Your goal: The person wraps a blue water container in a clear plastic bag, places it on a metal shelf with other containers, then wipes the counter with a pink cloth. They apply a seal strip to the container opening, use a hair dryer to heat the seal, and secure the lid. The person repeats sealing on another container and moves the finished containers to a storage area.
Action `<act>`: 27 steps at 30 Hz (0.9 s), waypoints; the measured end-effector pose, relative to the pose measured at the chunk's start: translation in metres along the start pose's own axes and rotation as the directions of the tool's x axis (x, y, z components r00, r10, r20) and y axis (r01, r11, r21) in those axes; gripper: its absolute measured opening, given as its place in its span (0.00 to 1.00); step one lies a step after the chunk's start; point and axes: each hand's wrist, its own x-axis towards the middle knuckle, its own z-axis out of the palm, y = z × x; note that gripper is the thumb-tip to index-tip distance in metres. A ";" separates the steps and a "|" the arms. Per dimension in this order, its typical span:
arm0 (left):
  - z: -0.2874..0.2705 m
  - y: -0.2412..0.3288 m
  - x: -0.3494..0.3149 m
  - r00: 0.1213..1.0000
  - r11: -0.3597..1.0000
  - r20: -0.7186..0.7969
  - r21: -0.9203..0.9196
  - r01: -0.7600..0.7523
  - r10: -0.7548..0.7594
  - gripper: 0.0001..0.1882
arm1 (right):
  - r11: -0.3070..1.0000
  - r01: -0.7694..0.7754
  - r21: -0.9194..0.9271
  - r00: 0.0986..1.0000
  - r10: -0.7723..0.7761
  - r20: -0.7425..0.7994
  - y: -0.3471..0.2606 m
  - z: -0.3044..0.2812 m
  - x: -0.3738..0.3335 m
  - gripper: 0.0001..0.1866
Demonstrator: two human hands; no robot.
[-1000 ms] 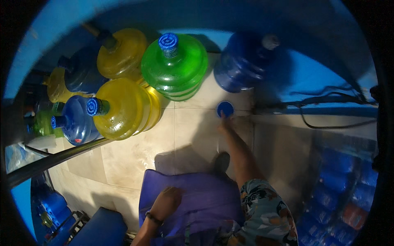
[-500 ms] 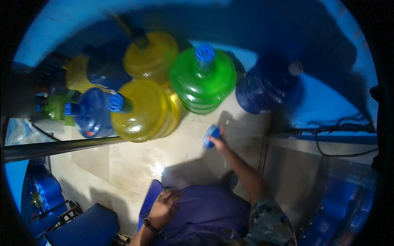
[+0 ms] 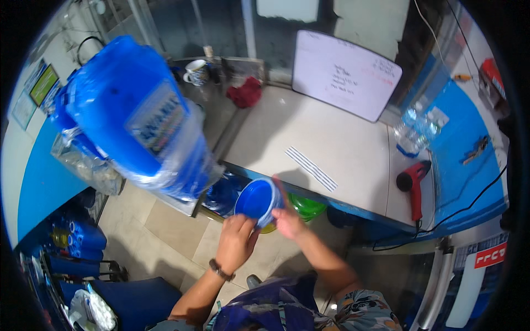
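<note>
A round blue plastic lid [image 3: 255,199] with a pale rim is held up near the counter's front edge, its hollow side showing. My right hand [image 3: 290,222] grips its right edge, thumb and fingers on the rim. My left hand [image 3: 237,240] meets the lower left edge of the lid with curled fingers. Part of its grip is hidden. Beyond the lid, a few white strips with dark lines [image 3: 311,168] lie on the white counter [image 3: 265,129].
Blue jerrycans in clear wrap [image 3: 127,105] are stacked at left. A red heat gun [image 3: 411,187] with a cord and clear bottles [image 3: 417,129] stand at right. A whiteboard [image 3: 345,74] leans at the back, near a red cloth [image 3: 244,92]. Below the counter is a green jug [image 3: 306,207].
My view has swung up from the jugs on the floor to the counter. The lid, held earlier by my right hand alone, is now between both hands.
</note>
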 end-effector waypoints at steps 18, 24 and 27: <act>-0.015 -0.044 0.103 0.971 0.978 0.126 -0.019 0.208 -0.204 0.20 | -0.332 0.305 -0.893 0.925 -0.120 0.361 -0.036 -0.009 0.282 0.26; 0.034 -0.074 0.140 0.929 0.892 -0.046 0.264 0.366 -0.367 0.22 | -0.059 0.121 -0.991 0.975 -0.181 0.130 -0.004 0.021 0.406 0.21; 0.061 -0.118 0.182 0.882 0.743 -0.257 0.475 0.472 -0.396 0.23 | -0.118 0.062 -0.991 0.996 -0.061 0.069 0.023 0.028 0.457 0.18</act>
